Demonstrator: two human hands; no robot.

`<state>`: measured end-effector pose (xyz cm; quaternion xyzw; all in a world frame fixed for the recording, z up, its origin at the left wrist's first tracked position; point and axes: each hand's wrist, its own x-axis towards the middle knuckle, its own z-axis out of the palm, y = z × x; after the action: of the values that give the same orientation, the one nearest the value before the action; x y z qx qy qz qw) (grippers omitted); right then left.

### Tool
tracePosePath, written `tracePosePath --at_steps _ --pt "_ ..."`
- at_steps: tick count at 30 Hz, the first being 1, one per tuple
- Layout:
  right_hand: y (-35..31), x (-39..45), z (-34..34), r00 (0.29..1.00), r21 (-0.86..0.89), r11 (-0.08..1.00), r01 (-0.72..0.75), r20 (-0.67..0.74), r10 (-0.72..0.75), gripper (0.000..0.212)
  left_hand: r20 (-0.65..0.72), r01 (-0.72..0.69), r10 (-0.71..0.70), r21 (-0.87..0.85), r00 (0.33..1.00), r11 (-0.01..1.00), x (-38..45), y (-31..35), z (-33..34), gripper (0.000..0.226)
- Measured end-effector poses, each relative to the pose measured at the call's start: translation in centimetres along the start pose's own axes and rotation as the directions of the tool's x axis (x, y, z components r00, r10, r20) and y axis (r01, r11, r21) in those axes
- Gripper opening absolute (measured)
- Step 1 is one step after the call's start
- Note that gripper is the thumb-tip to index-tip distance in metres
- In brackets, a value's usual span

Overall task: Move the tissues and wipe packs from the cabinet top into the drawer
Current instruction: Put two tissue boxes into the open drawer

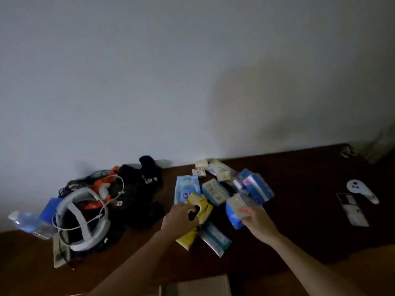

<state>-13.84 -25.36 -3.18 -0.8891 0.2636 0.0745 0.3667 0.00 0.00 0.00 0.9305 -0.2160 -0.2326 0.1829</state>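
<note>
Your left hand [180, 217] lies on the yellow wipe pack [197, 216], fingers curled over its upper face beside the dark opening, so the pack sits directly under and partly below the palm. Your right hand [257, 221] grips a blue-and-white tissue pack [235, 210] at its right end, fingers wrapped onto its pale top; the pack extends left and forward of the fingers. Both packs belong to a loose heap on the dark wooden cabinet top [299, 210]. Behind the yellow pack lies a light blue wipe pack [187, 186]; to its right, a pale blue tissue pack [214, 192]; farther right, a blue and pink tissue pack [256, 188]. Small cream sachets [222, 170] lie near the wall. A silver-edged teal pack [215, 238] lies nearest you, touching the yellow pack's lower edge. At left: a white headset [81, 221] among dark cables and straps, and a plastic water bottle [30, 223]. At right, well apart from the heap: a white controller [361, 190]. A pale rectangular edge at the bottom of the view is too dim to identify.
</note>
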Motion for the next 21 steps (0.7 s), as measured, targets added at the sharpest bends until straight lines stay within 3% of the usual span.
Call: tracePosePath --at_steps 2,5,7,9,14,18,21 --pt "0.1 2.5 1.5 0.998 -0.179 0.982 0.055 -0.001 -0.056 0.052 0.148 0.026 -0.047 0.137 0.988 0.990 2.8 0.2 2.8 0.064" --pt "0.6 5.6 3.7 0.997 -0.276 0.960 0.053 -0.031 -0.064 0.079 0.243 0.132 -0.196 0.258 0.950 0.957 5.4 -0.8 7.0 0.086" --pt "1.9 7.1 5.6 1.000 -0.269 0.963 -0.016 0.005 0.018 0.094 0.242 0.217 -0.270 0.225 0.932 0.950 6.1 -2.1 9.4 0.088" --pt "2.8 7.8 7.2 0.998 -0.345 0.938 -0.044 0.025 0.056 0.104 0.151 0.287 -0.322 0.213 0.935 0.934 6.3 -3.2 10.8 0.086" --pt "3.9 8.2 10.2 0.993 -0.446 0.894 0.050 -0.071 -0.091 0.099 0.050 0.210 -0.238 0.326 0.970 0.922 6.0 -5.0 10.8 0.070" --pt "2.9 7.9 9.3 0.987 -0.429 0.903 0.027 -0.130 -0.092 0.090 0.086 0.175 -0.208 0.297 0.974 0.939 4.9 -4.8 9.9 0.064" --pt "2.1 5.6 8.5 0.969 -0.296 0.954 0.053 -0.217 -0.121 0.081 0.049 0.080 -0.098 0.290 0.994 0.954 1.9 -6.0 9.4 0.066"
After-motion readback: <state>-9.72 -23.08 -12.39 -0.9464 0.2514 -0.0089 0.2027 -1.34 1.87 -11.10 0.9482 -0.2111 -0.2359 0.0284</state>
